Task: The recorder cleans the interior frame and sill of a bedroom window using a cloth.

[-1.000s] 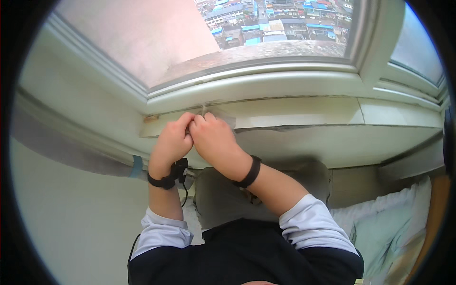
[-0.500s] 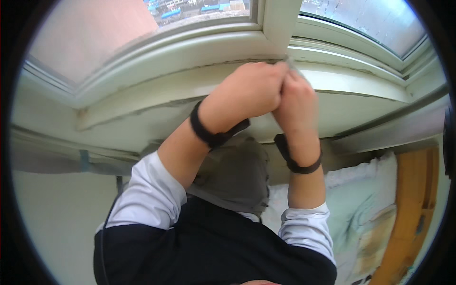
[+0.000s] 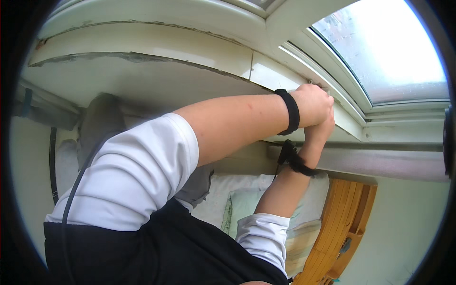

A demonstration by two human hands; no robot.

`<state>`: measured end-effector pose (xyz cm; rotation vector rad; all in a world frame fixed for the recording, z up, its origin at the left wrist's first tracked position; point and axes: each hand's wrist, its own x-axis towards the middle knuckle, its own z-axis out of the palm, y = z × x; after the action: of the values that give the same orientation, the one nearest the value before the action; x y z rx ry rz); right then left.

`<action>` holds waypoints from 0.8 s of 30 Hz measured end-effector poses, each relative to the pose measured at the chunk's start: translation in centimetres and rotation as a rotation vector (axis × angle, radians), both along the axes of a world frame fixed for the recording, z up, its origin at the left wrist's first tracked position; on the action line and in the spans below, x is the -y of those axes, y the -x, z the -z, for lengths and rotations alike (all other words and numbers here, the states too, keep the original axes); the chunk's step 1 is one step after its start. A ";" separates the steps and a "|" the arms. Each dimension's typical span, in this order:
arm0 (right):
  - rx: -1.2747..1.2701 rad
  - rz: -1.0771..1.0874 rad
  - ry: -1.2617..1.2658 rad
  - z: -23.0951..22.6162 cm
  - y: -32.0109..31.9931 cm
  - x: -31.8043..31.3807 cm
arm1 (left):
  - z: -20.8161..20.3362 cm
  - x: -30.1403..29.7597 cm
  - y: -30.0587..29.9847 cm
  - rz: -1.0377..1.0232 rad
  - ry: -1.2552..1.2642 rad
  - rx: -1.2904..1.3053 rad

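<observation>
Left hand (image 3: 313, 105) partly hides greyish wad (image 3: 325, 89) at windowsill (image 3: 271, 72).

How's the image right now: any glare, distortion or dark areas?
Head view: the window pane at right is largely washed out to white; head view: the sill bows with the fisheye, and black fills the corners; head view: the left hand partly covers the right hand.

Seemingly a bedroom in a home: below the right hand (image 3: 322, 126) lies a bed spread with pale bedding (image 3: 241, 205) and bearing a wooden headboard (image 3: 336, 222). Beyond the hand rises a window (image 3: 384, 56) over a sill (image 3: 190, 53); rightward hangs a curtain (image 3: 380, 163).
</observation>
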<state>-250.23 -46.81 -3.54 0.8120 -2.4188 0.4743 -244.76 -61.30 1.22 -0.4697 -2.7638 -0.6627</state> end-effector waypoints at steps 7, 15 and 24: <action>0.114 0.109 0.167 -0.4 -2.5 1.2 | 1.2 -0.5 -0.9 -0.073 -0.116 -0.013; 0.156 0.035 0.206 -0.7 -5.8 3.6 | 2.1 3.3 -4.9 -0.020 -0.159 -0.156; 0.073 -0.016 -0.243 -3.5 -15.3 16.0 | 3.9 14.7 -13.3 -0.043 -0.177 -0.258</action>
<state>-234.96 -62.86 -0.04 0.9309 -2.5727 0.2213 -231.46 -76.05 -2.67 -0.4238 -2.4424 -0.7693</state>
